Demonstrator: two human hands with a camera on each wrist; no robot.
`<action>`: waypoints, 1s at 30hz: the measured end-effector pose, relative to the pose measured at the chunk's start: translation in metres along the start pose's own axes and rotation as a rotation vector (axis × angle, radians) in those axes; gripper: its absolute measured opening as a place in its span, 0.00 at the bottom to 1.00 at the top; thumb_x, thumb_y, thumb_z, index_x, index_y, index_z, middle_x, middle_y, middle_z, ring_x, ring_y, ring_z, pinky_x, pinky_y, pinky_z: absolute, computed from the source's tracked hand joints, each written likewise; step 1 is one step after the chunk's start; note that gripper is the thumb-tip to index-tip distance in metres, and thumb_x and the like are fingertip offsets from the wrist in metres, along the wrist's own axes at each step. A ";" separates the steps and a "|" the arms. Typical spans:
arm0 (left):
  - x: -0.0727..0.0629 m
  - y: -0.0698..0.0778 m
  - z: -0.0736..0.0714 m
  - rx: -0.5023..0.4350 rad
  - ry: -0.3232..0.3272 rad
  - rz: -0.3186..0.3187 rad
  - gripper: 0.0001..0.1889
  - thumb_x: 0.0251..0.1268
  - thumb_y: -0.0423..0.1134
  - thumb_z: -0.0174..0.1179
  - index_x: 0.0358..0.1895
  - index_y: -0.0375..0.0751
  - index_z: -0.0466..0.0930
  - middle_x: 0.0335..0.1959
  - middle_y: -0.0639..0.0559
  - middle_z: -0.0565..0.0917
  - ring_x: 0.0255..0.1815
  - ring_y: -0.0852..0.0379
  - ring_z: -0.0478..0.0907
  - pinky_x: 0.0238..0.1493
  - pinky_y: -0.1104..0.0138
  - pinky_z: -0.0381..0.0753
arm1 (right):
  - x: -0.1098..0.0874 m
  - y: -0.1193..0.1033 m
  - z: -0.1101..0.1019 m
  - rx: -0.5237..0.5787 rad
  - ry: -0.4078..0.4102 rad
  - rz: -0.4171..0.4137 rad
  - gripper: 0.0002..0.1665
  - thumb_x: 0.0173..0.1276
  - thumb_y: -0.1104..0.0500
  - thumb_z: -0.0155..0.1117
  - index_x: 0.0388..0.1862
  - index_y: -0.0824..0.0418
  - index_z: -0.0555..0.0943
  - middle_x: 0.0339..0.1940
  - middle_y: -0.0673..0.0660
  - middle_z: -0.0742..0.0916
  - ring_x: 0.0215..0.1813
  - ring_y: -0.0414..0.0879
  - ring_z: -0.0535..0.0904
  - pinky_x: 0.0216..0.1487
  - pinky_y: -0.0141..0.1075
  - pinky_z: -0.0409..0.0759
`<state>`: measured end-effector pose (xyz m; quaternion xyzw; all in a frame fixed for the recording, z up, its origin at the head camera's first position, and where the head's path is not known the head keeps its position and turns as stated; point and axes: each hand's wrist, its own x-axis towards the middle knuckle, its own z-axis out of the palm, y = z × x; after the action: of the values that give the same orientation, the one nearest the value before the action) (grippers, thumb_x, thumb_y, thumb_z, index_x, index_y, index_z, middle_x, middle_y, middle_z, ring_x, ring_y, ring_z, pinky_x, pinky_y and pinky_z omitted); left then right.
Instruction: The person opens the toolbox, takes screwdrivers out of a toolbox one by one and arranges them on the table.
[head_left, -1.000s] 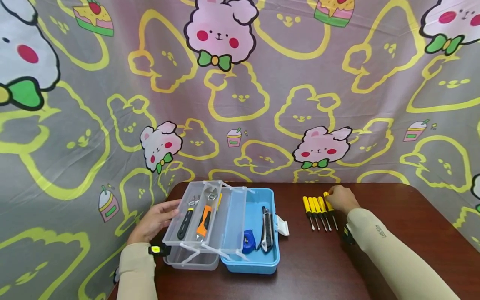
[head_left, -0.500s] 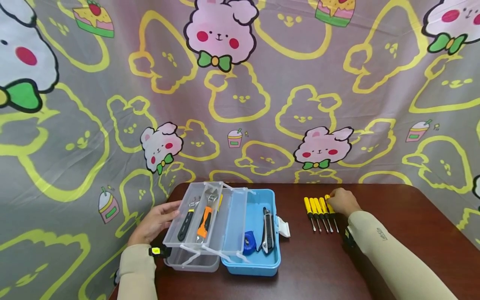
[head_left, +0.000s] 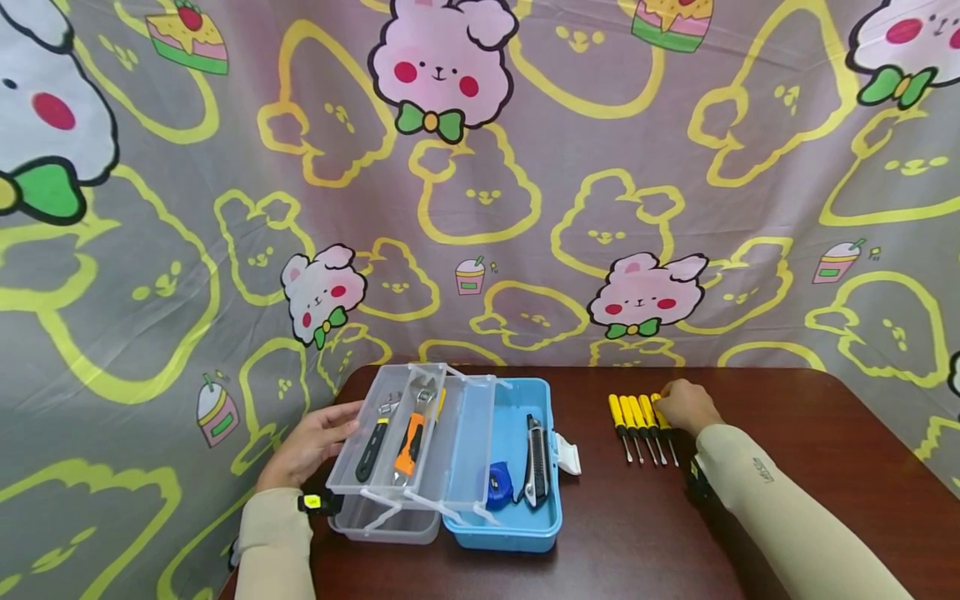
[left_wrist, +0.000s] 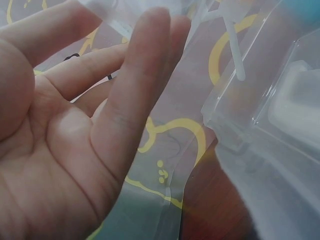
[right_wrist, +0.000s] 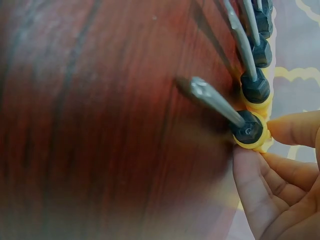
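Observation:
My right hand [head_left: 686, 405] pinches the yellow handle of a screwdriver [right_wrist: 249, 128] between thumb and fingers. It is the rightmost in a row of several yellow-and-black screwdrivers [head_left: 632, 417], lying side by side with their tips toward me. At the left, my left hand [head_left: 306, 447] touches the outer edge of a clear tray [head_left: 352, 467], its fingers mostly straight in the left wrist view. The tray belongs to an opened blue toolbox [head_left: 502, 537]. An adjustable wrench [head_left: 372, 446] with a black handle and an orange-handled one [head_left: 410, 442] lie in the tray.
Inside the blue base are a blue tape measure [head_left: 498, 485] and a black utility knife [head_left: 536, 462]. A white latch [head_left: 567, 455] sticks out from its right side. The clear lid [head_left: 397, 527] rests on the brown table [head_left: 622, 533]. A patterned curtain [head_left: 525, 183] hangs behind.
The rightmost screwdriver has shifted slightly closer to the row, with my right hand still on its handle. My left hand keeps its place at the tray.

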<state>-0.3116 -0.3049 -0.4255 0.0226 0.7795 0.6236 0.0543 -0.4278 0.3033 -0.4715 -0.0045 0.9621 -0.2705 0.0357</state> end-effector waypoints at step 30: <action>0.003 -0.001 0.000 -0.008 -0.007 0.009 0.30 0.69 0.42 0.61 0.70 0.32 0.65 0.61 0.34 0.75 0.48 0.46 0.81 0.46 0.56 0.82 | -0.007 -0.003 -0.008 0.029 -0.010 -0.020 0.16 0.59 0.62 0.56 0.41 0.73 0.80 0.26 0.58 0.81 0.24 0.48 0.78 0.27 0.41 0.77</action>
<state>-0.3142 -0.3053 -0.4263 0.0282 0.7767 0.6269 0.0542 -0.4213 0.3054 -0.4625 -0.0149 0.9577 -0.2848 0.0379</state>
